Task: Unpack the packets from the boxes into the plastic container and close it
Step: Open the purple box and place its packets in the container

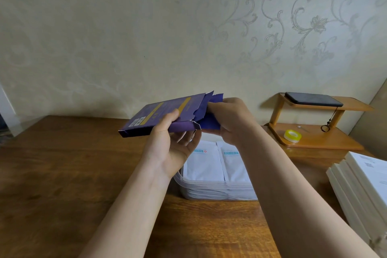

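Both forearms, the left hand (170,150) and the right hand (231,120) are bare.

Both bare forearms enter from the bottom edge, raised and converging mid-frame. Left forearm (134,201) angles up to the right, right forearm (278,178) up to the left. Left hand (171,146) has its palm turned up, thumb on top of a purple box (159,115), fingers curled under it, gripping its near edge. Right hand (230,120) shows its back, fingers curled, pinching dark blue packets (210,120) at the box's open right end. The hands are just beside each other.
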The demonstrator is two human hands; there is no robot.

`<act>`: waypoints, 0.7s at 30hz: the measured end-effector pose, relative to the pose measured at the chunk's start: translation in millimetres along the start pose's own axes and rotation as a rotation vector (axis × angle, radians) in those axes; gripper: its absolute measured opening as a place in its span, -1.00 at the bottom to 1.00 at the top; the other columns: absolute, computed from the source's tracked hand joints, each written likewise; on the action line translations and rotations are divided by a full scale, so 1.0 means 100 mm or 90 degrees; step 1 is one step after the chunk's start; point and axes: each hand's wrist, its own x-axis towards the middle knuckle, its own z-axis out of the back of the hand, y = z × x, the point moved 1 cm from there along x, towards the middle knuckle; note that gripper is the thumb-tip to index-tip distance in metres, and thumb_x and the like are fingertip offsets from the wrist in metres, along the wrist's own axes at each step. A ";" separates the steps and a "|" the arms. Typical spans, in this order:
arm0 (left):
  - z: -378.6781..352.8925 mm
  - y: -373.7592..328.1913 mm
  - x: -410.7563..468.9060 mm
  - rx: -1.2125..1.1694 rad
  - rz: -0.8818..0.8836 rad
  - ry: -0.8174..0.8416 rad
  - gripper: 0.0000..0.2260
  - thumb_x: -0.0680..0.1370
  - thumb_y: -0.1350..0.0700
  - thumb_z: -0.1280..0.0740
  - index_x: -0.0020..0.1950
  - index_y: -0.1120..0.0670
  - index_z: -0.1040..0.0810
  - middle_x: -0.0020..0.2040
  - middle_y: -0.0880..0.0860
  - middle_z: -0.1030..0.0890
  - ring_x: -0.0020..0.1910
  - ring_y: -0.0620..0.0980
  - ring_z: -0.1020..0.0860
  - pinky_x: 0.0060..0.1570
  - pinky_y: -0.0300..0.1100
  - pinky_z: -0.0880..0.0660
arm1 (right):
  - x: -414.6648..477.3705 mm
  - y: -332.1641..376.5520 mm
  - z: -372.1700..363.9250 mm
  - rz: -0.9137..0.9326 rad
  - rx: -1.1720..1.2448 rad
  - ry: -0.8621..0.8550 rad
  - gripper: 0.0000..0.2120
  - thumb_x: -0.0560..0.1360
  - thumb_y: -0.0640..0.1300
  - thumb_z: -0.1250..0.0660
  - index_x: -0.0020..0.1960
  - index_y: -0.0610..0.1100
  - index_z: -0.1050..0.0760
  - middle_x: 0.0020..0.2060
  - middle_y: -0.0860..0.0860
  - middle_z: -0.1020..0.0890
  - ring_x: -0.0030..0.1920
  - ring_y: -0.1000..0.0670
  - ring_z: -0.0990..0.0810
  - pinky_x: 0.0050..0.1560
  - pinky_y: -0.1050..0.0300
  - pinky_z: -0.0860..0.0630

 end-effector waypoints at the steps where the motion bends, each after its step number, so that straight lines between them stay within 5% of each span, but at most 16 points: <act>1: 0.02 -0.03 0.01 0.024 0.022 0.004 -0.72 0.49 0.07 -0.49 0.09 0.19 -0.55 -0.09 0.20 -0.57 -0.17 0.09 -0.59 -0.30 -0.05 -0.63 | 0.00 -0.01 0.01 -0.006 0.005 0.008 -0.78 0.43 -0.41 -0.42 0.07 -0.33 -0.63 -0.04 -0.25 -0.71 -0.13 -0.19 -0.73 -0.25 -0.03 -0.68; 11: 0.19 -0.20 0.06 0.234 0.152 -0.001 -0.64 0.39 -0.14 -0.52 -0.38 0.13 -0.63 -0.39 0.03 -0.47 -0.48 -0.09 -0.42 -0.58 -0.34 -0.32 | -0.05 -0.23 -0.11 -0.043 0.182 0.080 -0.70 0.38 -0.51 -0.35 0.07 -0.30 -0.61 -0.08 -0.24 -0.69 -0.16 -0.21 -0.67 -0.24 -0.01 -0.64; 15: 0.22 -0.26 0.02 0.406 0.174 0.025 -0.43 0.29 -0.42 -0.40 -0.27 0.12 -0.59 -0.36 0.06 -0.53 -0.52 -0.07 -0.40 -0.65 -0.35 -0.16 | -0.03 -0.20 -0.13 0.017 0.209 0.037 -0.65 0.37 -0.52 -0.31 0.15 -0.42 -0.53 -0.16 -0.24 -0.64 -0.25 -0.19 -0.63 -0.24 -0.03 -0.63; 18: 0.24 -0.41 -0.05 0.638 0.059 -0.036 -0.27 0.31 -0.55 -0.22 -0.25 0.17 -0.53 -0.38 0.14 -0.58 -0.55 -0.03 -0.39 -0.61 -0.29 -0.15 | -0.02 -0.16 -0.10 0.053 0.198 0.019 -0.63 0.34 -0.53 -0.30 0.15 -0.44 -0.51 -0.13 -0.27 -0.64 -0.20 -0.24 -0.64 -0.10 -0.19 -0.65; 21: 0.22 -0.58 -0.07 0.686 -0.275 -0.111 -0.43 0.52 -0.38 -0.29 -0.29 0.14 -0.51 -0.42 0.04 -0.57 -0.51 -0.03 -0.45 -0.44 -0.20 -0.34 | -0.03 -0.14 -0.10 0.078 0.154 0.017 -0.66 0.32 -0.51 -0.31 0.10 -0.42 -0.52 -0.11 -0.27 -0.65 -0.14 -0.25 -0.65 0.01 -0.30 -0.64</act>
